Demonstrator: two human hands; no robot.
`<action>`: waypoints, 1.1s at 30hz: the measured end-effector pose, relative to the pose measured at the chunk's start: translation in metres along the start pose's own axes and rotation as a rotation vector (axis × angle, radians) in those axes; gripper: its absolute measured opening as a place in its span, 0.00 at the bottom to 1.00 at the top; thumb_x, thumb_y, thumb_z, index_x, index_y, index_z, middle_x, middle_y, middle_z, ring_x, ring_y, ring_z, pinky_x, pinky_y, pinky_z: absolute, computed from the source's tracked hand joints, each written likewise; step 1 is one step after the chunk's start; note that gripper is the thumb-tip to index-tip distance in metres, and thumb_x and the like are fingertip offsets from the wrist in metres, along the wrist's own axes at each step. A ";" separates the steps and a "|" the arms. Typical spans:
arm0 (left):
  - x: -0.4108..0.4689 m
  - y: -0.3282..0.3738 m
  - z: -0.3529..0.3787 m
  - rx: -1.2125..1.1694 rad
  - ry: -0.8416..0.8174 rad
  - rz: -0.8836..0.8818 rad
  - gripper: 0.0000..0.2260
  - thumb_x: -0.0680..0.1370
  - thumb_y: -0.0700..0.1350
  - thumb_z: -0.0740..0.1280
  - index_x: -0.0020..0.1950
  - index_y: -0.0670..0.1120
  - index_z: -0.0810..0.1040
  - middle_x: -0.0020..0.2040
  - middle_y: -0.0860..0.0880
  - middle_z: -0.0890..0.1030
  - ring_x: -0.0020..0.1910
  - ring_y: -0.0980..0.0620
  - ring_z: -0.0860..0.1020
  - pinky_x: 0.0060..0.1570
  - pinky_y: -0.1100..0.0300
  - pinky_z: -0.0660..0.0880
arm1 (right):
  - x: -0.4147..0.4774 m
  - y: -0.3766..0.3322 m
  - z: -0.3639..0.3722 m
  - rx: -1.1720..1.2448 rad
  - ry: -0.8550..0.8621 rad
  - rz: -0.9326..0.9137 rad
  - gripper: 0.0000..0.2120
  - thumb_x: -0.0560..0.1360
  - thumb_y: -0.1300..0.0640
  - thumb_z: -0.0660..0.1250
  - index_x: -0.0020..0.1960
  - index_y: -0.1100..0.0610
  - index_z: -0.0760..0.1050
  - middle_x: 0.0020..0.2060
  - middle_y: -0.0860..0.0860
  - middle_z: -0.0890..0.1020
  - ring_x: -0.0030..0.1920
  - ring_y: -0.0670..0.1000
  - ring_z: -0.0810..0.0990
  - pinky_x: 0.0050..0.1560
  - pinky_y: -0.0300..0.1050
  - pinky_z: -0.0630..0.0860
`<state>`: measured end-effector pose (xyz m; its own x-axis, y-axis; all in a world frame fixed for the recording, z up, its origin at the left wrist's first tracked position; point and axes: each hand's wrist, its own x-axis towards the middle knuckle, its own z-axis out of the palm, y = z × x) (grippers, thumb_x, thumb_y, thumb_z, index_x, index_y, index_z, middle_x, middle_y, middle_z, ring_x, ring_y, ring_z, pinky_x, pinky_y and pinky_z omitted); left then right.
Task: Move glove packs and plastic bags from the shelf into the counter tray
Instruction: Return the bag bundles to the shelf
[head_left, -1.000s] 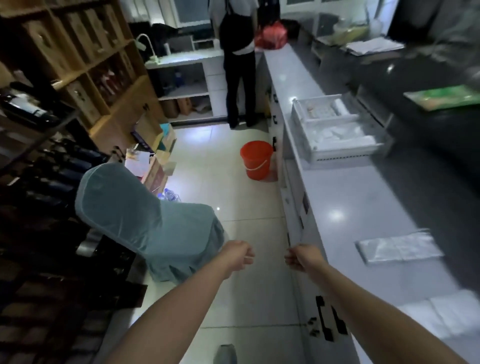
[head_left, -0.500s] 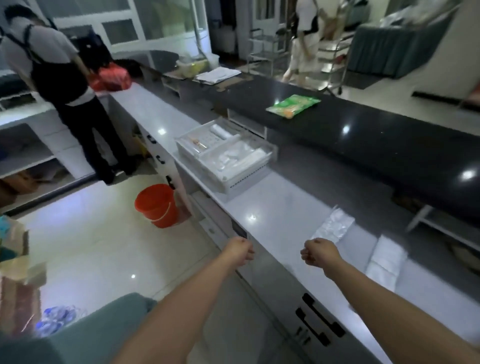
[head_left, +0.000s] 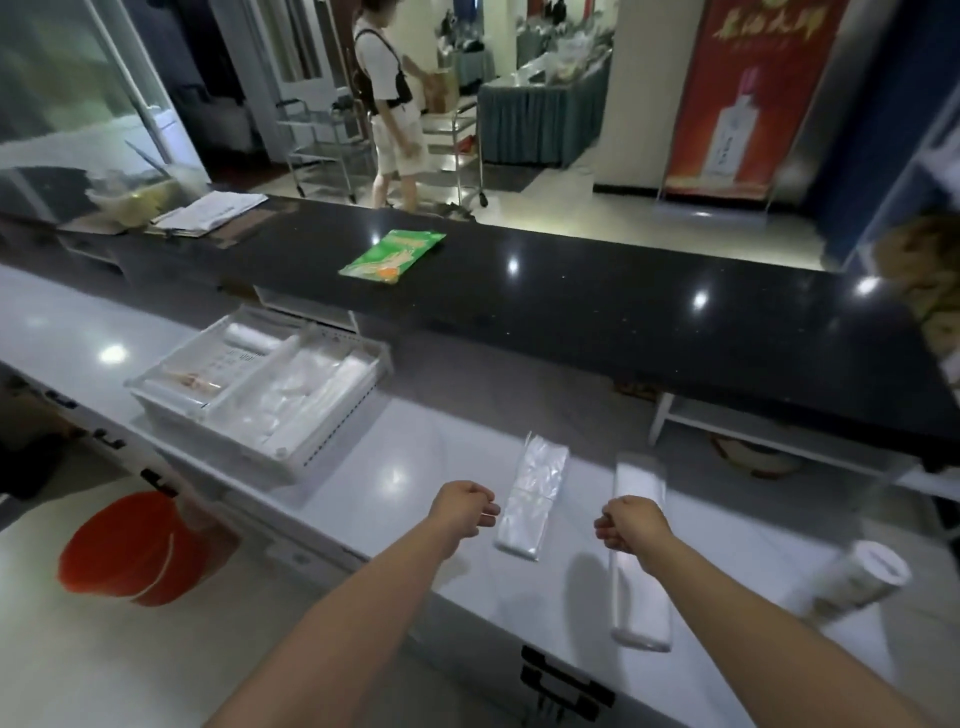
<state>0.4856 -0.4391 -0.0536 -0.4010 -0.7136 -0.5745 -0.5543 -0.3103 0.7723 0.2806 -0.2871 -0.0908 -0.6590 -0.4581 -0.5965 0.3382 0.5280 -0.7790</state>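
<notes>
A white divided tray (head_left: 291, 465) sits on the pale counter at the left, with plastic bags and packs lying in its compartments. Two clear packs lie flat on the counter in front of me: a crinkled plastic bag pack (head_left: 532, 493) and a longer white pack (head_left: 641, 618). My left hand (head_left: 465, 506) hovers in a fist just left of the crinkled pack, holding nothing. My right hand (head_left: 631, 527) is also a fist, over the long white pack, with nothing in it.
A raised black counter (head_left: 597, 312) runs behind, with a green packet (head_left: 395, 257) and papers (head_left: 208, 213) on it. A white roll (head_left: 862, 579) lies at the right. An orange bucket (head_left: 124, 548) stands on the floor at the left. A person (head_left: 389, 104) walks beyond the counter.
My view has swung right from the aisle and shelf to face the counter. Both fists stayed out in front and now hang over the two packs on the counter.
</notes>
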 end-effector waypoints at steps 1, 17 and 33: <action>0.008 0.005 0.006 0.022 -0.011 -0.005 0.09 0.78 0.40 0.59 0.51 0.43 0.80 0.47 0.44 0.86 0.40 0.49 0.82 0.41 0.58 0.73 | 0.005 0.001 -0.004 0.021 0.003 0.017 0.05 0.76 0.66 0.62 0.43 0.64 0.75 0.35 0.62 0.80 0.33 0.57 0.80 0.32 0.43 0.76; 0.123 0.031 0.025 0.196 -0.221 -0.112 0.03 0.76 0.44 0.61 0.43 0.47 0.72 0.40 0.46 0.68 0.38 0.48 0.65 0.39 0.55 0.66 | 0.051 -0.002 0.063 0.250 0.042 0.217 0.11 0.73 0.68 0.57 0.37 0.55 0.65 0.27 0.52 0.70 0.25 0.49 0.68 0.27 0.37 0.61; 0.139 0.033 0.027 0.009 -0.432 -0.310 0.07 0.79 0.40 0.59 0.50 0.41 0.75 0.44 0.42 0.80 0.37 0.47 0.76 0.43 0.56 0.77 | 0.055 -0.011 0.089 0.441 0.144 0.329 0.08 0.75 0.65 0.56 0.39 0.57 0.69 0.32 0.55 0.75 0.26 0.51 0.71 0.25 0.40 0.67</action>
<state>0.3921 -0.5310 -0.1154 -0.4802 -0.2654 -0.8360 -0.6998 -0.4587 0.5476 0.3004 -0.3820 -0.1321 -0.5460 -0.2012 -0.8132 0.7692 0.2641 -0.5818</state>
